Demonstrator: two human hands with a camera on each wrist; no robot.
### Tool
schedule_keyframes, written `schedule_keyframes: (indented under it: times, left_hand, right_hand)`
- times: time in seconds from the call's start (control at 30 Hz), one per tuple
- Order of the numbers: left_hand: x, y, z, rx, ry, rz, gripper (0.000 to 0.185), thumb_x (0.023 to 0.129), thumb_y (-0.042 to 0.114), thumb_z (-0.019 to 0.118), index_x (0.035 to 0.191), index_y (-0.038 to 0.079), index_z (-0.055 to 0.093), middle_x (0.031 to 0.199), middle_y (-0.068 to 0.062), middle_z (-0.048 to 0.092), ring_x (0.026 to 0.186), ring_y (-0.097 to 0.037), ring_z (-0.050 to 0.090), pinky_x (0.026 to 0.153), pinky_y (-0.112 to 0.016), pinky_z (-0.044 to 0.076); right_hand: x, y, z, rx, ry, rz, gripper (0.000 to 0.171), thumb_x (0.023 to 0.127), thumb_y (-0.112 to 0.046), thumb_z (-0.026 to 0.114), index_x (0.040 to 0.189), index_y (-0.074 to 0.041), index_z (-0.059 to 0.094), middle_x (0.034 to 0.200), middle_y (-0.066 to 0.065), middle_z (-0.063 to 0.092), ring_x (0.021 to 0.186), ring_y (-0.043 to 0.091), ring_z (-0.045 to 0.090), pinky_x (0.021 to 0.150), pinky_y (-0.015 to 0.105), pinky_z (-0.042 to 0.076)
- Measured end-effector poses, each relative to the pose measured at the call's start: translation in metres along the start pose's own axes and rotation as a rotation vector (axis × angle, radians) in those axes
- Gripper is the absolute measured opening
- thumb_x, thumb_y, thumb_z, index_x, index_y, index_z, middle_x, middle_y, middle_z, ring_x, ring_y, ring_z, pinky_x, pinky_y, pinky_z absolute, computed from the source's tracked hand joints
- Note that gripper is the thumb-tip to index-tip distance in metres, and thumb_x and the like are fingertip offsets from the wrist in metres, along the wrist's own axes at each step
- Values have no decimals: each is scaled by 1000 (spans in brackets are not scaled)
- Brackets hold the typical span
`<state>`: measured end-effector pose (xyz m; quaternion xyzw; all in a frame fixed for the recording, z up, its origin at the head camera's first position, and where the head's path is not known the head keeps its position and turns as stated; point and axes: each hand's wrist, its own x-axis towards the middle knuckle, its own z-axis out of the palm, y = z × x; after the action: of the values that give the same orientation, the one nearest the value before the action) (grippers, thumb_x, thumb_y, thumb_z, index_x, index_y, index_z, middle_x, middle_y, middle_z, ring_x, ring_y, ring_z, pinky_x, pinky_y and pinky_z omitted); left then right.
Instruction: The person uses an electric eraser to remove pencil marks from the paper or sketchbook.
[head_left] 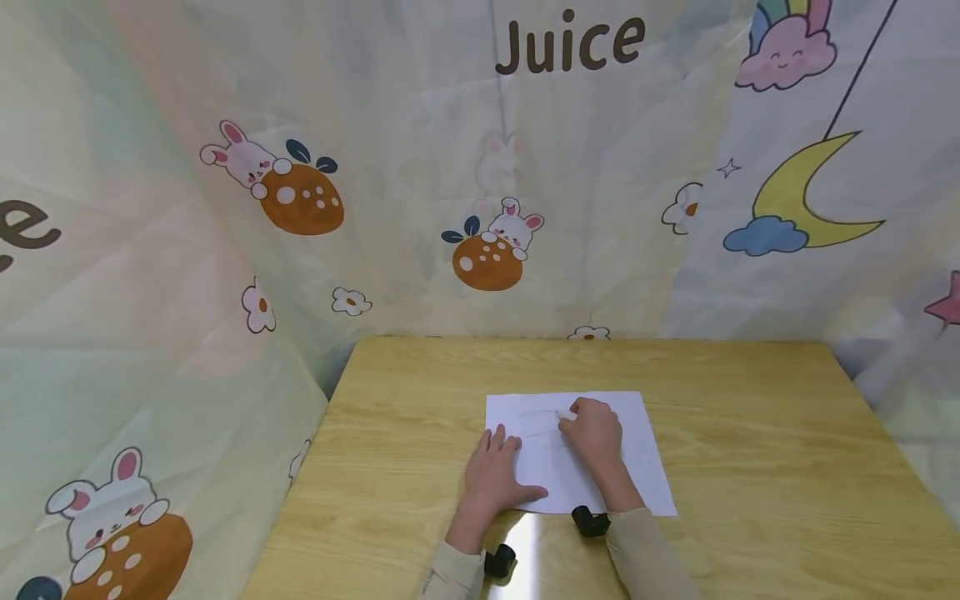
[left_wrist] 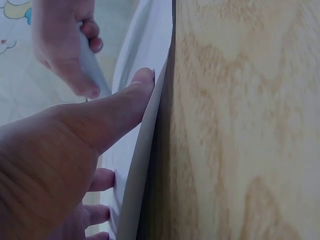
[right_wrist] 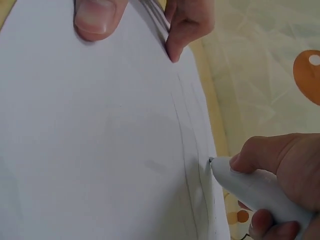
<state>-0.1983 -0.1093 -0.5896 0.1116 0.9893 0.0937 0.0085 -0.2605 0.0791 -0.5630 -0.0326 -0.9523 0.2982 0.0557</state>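
Observation:
A white sheet of paper (head_left: pixel 641 479) lies on the wooden table with several thin, slightly curved grey lines across its far part. My left hand (head_left: pixel 491 477) rests on the sheet's left side, fingers spread and thumb stretched along the near edge. In my right hand (head_left: pixel 596 435) I grip a thick white pen-shaped tool (right_wrist: pixel 260 192). Its small dark tip meets the paper near the far edge in the right wrist view, beside the lines. The left wrist view shows the paper's near edge (left_wrist: pixel 145 155) bowed up slightly from the wood under the thumb (left_wrist: pixel 122 107).
The light wooden table (head_left: pixel 787 450) extends on both sides of the paper. Printed cloth (head_left: pixel 405 125) with rabbits, flowers and a moon hangs behind the table and to its left and right. A black wrist device (head_left: pixel 500 561) sits at the left sleeve, another (head_left: pixel 590 522) at the right.

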Motion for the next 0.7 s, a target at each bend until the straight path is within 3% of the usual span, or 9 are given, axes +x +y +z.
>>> schedule_keyframes:
  times: [0.57, 0.7]
  left_hand:
    - [-4, 5, -10, -27, -24, -4, 94, 63, 73, 74, 132, 12, 57, 147, -17, 42, 135, -40, 35, 104, -47, 39]
    - [-3, 4, -9, -15, -18, -6, 94, 62, 73, 74, 132, 13, 56, 147, -18, 42, 135, -40, 35, 105, -46, 38]
  right_hand:
    - [-4, 0, -2, -5, 1, 3, 20, 70, -14, 74, 85, 0, 72, 80, 12, 70, 64, 27, 64, 57, 45, 53]
    - [-2, -1, -3, -12, 8, -37, 21, 71, -15, 73, 87, 0, 72, 82, 12, 70, 67, 28, 64, 59, 45, 54]
